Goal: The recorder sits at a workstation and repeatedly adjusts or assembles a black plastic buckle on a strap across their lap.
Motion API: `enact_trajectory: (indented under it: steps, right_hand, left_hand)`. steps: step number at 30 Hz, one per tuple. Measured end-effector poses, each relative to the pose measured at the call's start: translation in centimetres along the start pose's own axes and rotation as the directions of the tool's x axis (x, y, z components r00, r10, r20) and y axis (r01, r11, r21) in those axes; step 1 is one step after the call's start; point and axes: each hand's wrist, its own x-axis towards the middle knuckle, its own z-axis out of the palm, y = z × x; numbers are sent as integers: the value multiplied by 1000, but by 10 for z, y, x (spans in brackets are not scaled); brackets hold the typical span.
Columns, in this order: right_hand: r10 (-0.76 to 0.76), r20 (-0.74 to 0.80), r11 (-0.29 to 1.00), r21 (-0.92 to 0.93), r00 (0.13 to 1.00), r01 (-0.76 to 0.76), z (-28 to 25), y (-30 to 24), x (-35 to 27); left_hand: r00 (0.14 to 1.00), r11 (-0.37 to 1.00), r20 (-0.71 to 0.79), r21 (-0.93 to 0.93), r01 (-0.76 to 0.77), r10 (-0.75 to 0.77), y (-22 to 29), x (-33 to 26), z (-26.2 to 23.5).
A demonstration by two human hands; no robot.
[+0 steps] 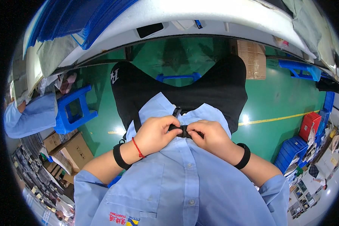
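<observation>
The left hand (158, 131) is closed, thumb and fingers pinching the left part of a black strap (184, 131) with what looks like a buckle. The right hand (211, 132) pinches its right part between thumb and forefinger, other fingers curled. The strap lies at the waist, against the blue shirt (169, 162); its long axis runs left to right, with a short black end (177, 111) pointing away from the body. It should be light, the band soft and the middle piece stiff and smooth, best gripped at both sides of that piece. Beyond the strap are black trousers (147, 86); well left of it, a blue stool (75, 109).
</observation>
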Motion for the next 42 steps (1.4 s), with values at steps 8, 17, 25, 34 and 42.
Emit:
enact_trajectory:
  steps: [8, 17, 25, 34, 42]
  right_hand:
    - [71, 49, 997, -6, 996, -70, -6, -3, -1]
    - [25, 72, 999, 24, 997, -27, -11, 2, -5]
    - [-14, 108, 984, -173, 994, 33, -13, 3, -2]
    - [-81, 34, 986, -147, 996, 85, -9, 6, 0]
    - [84, -2, 981, -176, 996, -83, -2, 0, -3]
  left_hand:
    - [995, 994, 9, 34, -103, 103, -5, -2, 1]
    - [973, 971, 52, 69, -227, 224, -17, -3, 0]
    - [993, 995, 105, 86, -56, 47, -3, 4, -8]
    - [992, 1000, 123, -17, 9, -7, -3, 8, -4]
    - [974, 981, 176, -107, 161, -140, -2, 14, -1]
